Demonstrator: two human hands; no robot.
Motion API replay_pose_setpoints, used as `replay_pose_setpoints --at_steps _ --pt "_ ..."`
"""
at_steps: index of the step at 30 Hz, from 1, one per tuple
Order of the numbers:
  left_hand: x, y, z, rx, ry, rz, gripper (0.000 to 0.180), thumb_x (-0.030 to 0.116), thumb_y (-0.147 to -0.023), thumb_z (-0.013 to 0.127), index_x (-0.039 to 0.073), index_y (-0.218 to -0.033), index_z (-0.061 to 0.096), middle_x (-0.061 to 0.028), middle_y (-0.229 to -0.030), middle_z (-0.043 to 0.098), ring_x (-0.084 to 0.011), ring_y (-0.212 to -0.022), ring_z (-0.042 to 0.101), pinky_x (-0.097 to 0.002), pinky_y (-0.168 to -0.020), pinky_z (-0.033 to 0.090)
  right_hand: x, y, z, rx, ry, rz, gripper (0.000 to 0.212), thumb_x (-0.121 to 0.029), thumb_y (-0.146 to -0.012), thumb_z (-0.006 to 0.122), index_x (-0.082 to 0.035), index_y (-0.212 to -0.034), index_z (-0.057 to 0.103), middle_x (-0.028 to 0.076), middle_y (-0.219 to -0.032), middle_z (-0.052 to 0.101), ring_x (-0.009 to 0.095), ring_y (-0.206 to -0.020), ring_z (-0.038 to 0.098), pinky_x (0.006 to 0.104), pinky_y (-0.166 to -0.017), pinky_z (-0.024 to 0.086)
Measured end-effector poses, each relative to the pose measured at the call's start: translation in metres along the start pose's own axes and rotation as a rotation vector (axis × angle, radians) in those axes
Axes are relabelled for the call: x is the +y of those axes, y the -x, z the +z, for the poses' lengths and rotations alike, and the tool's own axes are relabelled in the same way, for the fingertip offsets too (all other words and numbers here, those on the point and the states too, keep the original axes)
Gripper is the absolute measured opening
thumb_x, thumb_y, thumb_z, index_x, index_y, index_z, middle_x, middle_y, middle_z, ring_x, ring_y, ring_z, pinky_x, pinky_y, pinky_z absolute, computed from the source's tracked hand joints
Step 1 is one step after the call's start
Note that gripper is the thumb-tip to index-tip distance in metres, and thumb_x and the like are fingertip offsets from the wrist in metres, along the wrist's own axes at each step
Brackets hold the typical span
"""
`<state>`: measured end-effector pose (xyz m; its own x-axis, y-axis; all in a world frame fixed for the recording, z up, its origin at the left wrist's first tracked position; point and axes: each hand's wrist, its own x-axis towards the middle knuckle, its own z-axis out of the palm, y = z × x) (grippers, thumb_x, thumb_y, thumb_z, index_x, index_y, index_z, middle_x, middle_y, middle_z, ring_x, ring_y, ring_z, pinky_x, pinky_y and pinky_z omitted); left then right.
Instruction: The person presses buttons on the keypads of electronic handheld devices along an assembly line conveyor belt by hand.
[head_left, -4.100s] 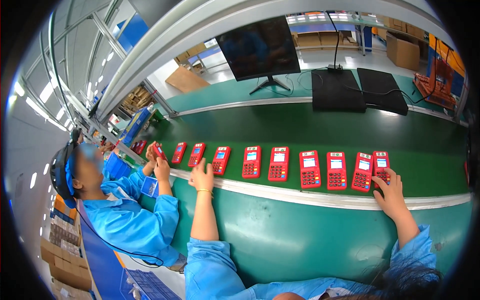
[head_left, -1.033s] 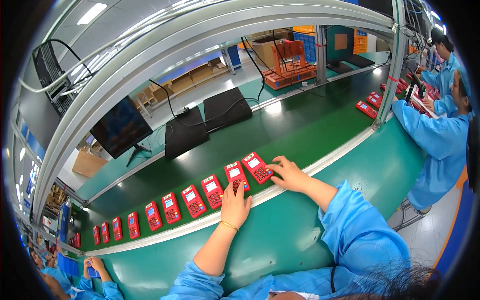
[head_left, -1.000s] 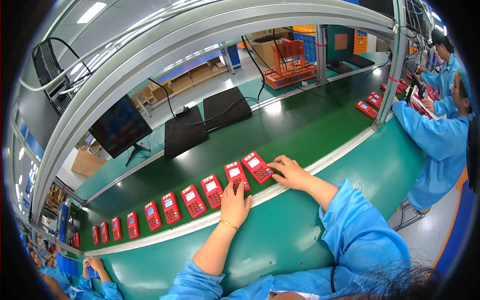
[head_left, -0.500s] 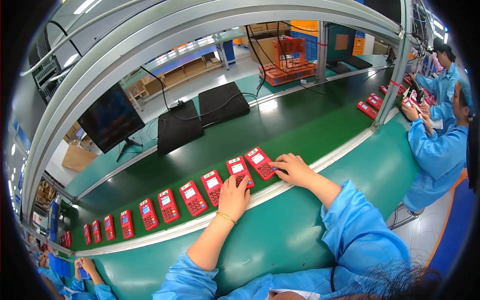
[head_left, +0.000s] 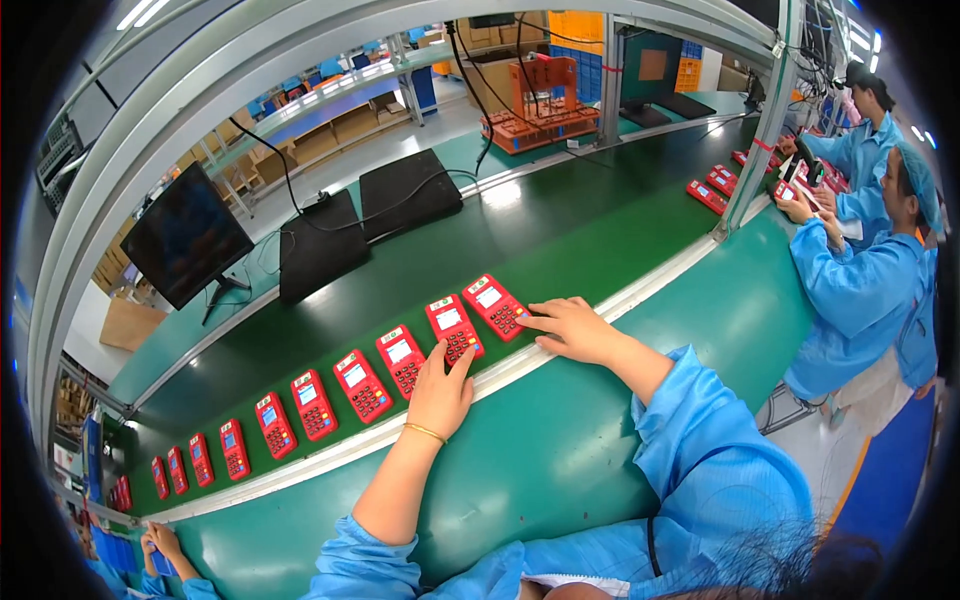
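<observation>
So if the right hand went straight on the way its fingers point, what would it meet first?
The right hand would likely meet the nearest red keypad device first; whether they touch now is unclear.

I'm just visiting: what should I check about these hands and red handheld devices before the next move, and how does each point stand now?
1. Left hand at the near row's second device from the right: ok, fingers at its keypad.
2. Right hand at the rightmost device: ok, fingers by its lower right side.
3. Both devices face up on the green surface: ok.
4. Their screens lit: ok.
5. A key actually pressed: cannot tell.
6. Monitor behind showing an image: not ok, it looks dark.
</observation>
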<state>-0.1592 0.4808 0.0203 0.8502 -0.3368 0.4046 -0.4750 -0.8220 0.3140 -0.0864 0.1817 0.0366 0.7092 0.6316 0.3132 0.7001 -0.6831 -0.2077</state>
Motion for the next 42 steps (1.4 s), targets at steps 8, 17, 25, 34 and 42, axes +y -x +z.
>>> replay_pose_setpoints --at_steps 8,17,25,34,42 --pt "-0.003 0.003 -0.002 -0.032 0.023 0.012 0.054 0.012 -0.088 0.068 0.014 -0.142 0.058 -0.0299 -0.146 0.046 -0.0461 -0.127 0.054 -0.0499 -0.108 0.047 -0.004 -0.001 0.001 0.023 -0.039 0.058 0.043 -0.028 -0.093 0.066 -0.025 -0.136 0.065 0.014 -0.137 0.062 0.030 -0.128 0.057 0.0486 -0.105 0.041" --pt "-0.008 0.002 -0.004 -0.006 0.103 0.006 0.052 0.011 -0.088 0.067 0.012 -0.139 0.061 -0.0297 -0.145 0.047 -0.0457 -0.132 0.050 -0.0515 -0.113 0.042 -0.014 -0.009 0.002 0.046 -0.067 0.156 0.036 -0.024 -0.092 0.066 -0.024 -0.127 0.072 0.009 -0.130 0.066 0.028 -0.122 0.059 0.0459 -0.102 0.043" --pt "-0.017 -0.007 -0.004 0.025 -0.050 0.028 0.053 0.018 -0.087 0.068 0.013 -0.139 0.061 -0.0184 -0.132 0.054 -0.0360 -0.129 0.047 -0.0526 -0.113 0.031 -0.033 -0.018 0.009 0.104 0.027 0.217 0.042 -0.028 -0.093 0.067 -0.028 -0.134 0.067 0.004 -0.116 0.061 0.024 -0.114 0.055 0.0432 -0.100 0.039" --pt "-0.015 -0.008 -0.003 0.021 -0.111 -0.020 0.051 0.018 -0.087 0.068 0.014 -0.137 0.062 -0.0152 -0.132 0.055 -0.0330 -0.130 0.048 -0.0594 -0.113 0.026 -0.039 -0.011 0.010 0.100 0.000 0.232 0.040 -0.029 -0.093 0.066 -0.025 -0.134 0.068 0.006 -0.126 0.063 0.024 -0.120 0.056 0.0438 -0.103 0.036" --pt "-0.016 0.000 -0.010 0.028 -0.105 0.028 0.042 0.017 -0.088 0.067 0.023 -0.129 0.068 -0.0152 -0.141 0.054 -0.0366 -0.139 0.043 -0.0627 -0.116 0.022 -0.037 0.002 0.003 0.110 -0.033 0.220 0.035 -0.026 -0.094 0.063 -0.020 -0.127 0.070 0.008 -0.130 0.068 0.023 -0.121 0.062 0.0457 -0.105 0.036"
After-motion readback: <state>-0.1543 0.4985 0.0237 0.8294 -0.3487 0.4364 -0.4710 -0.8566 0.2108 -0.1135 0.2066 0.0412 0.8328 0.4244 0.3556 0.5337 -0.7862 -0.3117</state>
